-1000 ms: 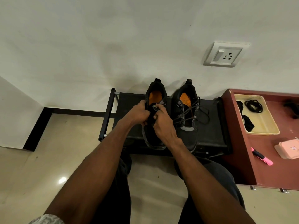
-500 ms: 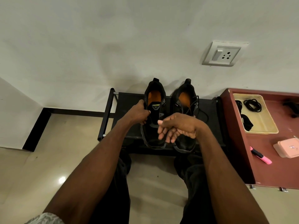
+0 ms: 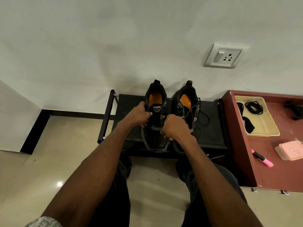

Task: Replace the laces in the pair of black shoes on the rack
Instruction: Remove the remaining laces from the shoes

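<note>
Two black shoes side by side on rack, heels to wall — left shoe unlaced, right shoe with loose laces trailing onto shelf. Left hand curled on left shoe's left edge; right hand curled on its right edge, fingertips hidden. Spare black laces in cream tray on red-brown cabinet, well apart.

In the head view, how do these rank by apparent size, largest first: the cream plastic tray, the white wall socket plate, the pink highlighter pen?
1. Cream plastic tray, clearly the largest.
2. White wall socket plate.
3. Pink highlighter pen, the smallest.
The socket plate is farther from the camera, so its true size may be understated.
</note>
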A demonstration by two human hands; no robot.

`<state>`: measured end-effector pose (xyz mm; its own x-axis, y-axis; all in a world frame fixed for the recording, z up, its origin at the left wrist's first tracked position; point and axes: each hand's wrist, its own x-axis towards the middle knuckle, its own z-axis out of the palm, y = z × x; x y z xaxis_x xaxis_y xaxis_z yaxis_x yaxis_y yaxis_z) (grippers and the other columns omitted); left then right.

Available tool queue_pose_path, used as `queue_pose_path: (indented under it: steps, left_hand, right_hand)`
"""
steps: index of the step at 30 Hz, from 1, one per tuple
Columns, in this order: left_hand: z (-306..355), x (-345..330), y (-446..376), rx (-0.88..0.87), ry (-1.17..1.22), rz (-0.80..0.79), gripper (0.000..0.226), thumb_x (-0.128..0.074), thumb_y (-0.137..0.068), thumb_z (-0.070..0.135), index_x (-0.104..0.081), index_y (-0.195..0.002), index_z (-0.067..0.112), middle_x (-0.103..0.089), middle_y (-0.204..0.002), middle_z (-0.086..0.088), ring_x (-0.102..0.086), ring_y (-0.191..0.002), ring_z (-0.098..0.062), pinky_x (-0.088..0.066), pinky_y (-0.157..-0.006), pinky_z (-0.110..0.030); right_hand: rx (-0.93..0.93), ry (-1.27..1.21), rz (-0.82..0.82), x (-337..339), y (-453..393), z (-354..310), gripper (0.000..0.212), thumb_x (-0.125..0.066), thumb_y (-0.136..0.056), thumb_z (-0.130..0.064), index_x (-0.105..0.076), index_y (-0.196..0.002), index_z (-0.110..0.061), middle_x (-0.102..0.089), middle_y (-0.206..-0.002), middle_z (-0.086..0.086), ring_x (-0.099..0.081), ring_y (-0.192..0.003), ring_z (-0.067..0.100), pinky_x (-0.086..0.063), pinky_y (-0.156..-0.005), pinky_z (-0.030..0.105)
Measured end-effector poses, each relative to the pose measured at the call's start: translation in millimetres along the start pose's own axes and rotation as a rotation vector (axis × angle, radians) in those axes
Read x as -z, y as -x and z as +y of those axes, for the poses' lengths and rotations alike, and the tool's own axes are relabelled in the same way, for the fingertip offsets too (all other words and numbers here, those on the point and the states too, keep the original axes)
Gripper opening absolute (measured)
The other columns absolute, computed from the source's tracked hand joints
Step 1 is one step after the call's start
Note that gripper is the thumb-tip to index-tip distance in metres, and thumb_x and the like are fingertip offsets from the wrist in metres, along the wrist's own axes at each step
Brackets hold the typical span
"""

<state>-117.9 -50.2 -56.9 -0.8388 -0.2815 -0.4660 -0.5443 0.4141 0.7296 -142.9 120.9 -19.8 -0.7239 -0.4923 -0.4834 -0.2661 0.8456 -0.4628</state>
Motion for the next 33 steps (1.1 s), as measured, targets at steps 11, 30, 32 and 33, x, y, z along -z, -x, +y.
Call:
queue_pose_path:
  steps: [11,30,32,33]
  left_hand:
    - [2,-6,11,-0.215,-0.171,0.287,0.034,-0.075,-0.087,0.034,-0.05,-0.099,0.015,-0.055,-0.085,0.001,-0.052,-0.073,-0.016,-0.042,-0.063,-0.032]
    - [6,17,21,-0.06,0.317,0.154,0.011,-0.07,-0.09,0.009,-0.068,-0.079,0.011,-0.069,-0.086,-0.003,-0.063,-0.08,-0.012,-0.051,-0.069,-0.025]
    - [4,29,17,-0.031,0.584,0.47,0.014,-0.065,-0.09,0.002,-0.066,-0.08,0.012,-0.067,-0.082,-0.003,-0.062,-0.073,-0.016,-0.049,-0.06,-0.026]
    - [1,37,15,-0.013,0.742,0.654,0.014,-0.061,-0.09,0.0,-0.065,-0.083,0.012,-0.066,-0.08,-0.004,-0.061,-0.07,-0.018,-0.05,-0.057,-0.028]
  right_hand:
    - [-0.057,-0.268,0.415,6,-23,31,0.017,-0.057,-0.095,-0.01,-0.069,-0.084,-0.016,-0.067,-0.079,0.0,-0.065,-0.069,0.021,-0.053,-0.064,0.034]
    - [-0.068,-0.485,0.439,-5,-46,30,0.029,-0.069,-0.083,-0.029,-0.057,-0.064,-0.009,-0.067,-0.067,0.014,-0.069,-0.063,0.03,-0.06,-0.065,0.051]
    - [-0.086,-0.487,0.452,-3,-45,30,0.028,-0.067,-0.085,-0.025,-0.056,-0.065,-0.009,-0.067,-0.067,0.015,-0.069,-0.06,0.027,-0.06,-0.064,0.05]
    - [-0.094,-0.489,0.45,-3,-44,30,0.027,-0.067,-0.087,-0.024,-0.058,-0.068,-0.007,-0.068,-0.068,0.014,-0.069,-0.058,0.025,-0.061,-0.065,0.049]
